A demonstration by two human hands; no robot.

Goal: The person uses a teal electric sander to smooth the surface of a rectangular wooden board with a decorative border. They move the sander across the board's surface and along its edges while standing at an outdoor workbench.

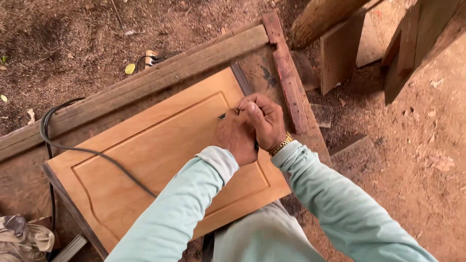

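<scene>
The floor [427, 160] is bare reddish-brown earth strewn with sawdust, wood chips and a few yellow leaves [129, 69]. A rough, weathered plank table [160, 73] runs slantwise across it, with a worn reddish batten [286, 73] along its far end. Loose boards [340, 51] and timber offcuts [412, 43] lean beyond it in soft daylight.

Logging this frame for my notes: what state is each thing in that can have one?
Door panel: lying flat on the bench, face up.
Left hand: closed, pressed against the right hand over the panel.
Right hand: fingers curled; a small dark object, too small to identify, shows at the fingertips.
Cable: slack, draped across the panel.
Bench: dusty, bearing the panel.
</scene>
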